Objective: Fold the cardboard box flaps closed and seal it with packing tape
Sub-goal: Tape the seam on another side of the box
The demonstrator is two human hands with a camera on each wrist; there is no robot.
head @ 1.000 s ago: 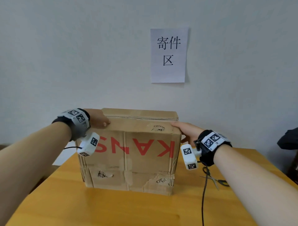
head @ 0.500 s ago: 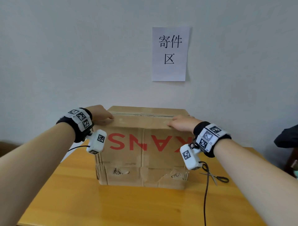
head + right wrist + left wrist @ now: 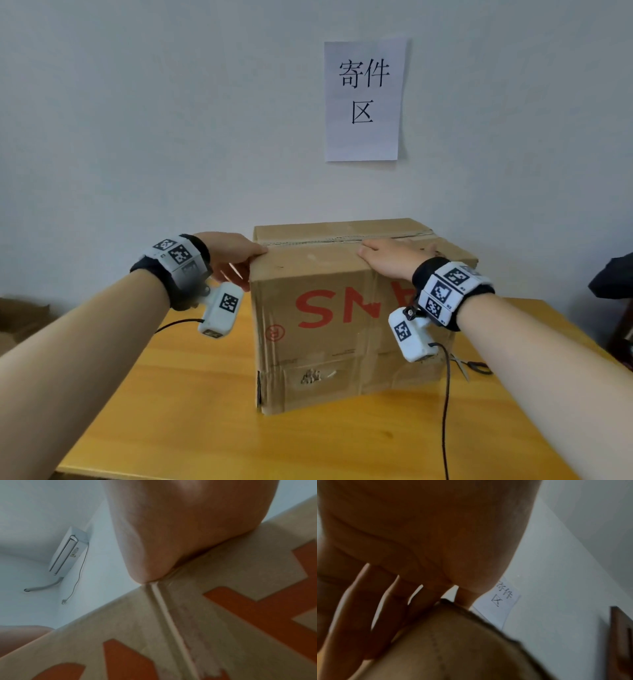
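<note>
Pressing down on the box [image 3: 342, 325] now, out on the table [image 3: 205, 428] close to the wall. Bracing its top left corner with the left hand [image 3: 233, 253]: thumb on top, fingers [image 3: 356, 608] straight and spread apart, lying down the side panel, not curling round anything. Laying the right hand [image 3: 390, 255] flat on the near flap [image 3: 308, 263], fingers straight and together by the head view; not showing them in the right wrist view, only the heel of the palm bearing on the top edge.

Flattening looks like the step in hand, with the flaps already down and meeting along the seam [image 3: 342, 240]. Doing it well probably means:
- pushing straight down on both sides of the seam, not on one flap alone
- closing the ragged gap before any tape goes on
- steadying the side panel so the box is not sliding on the smooth wood

Looking for tape and not finding a roll in any view; spotting only scissors [image 3: 476, 368] lying on the table just right of the box.

As for contents: seeing nothing, with the top shut over them. Guessing neither full nor empty. Noting torn patches of old tape on the front, so likely a reused box with softened creases.
</note>
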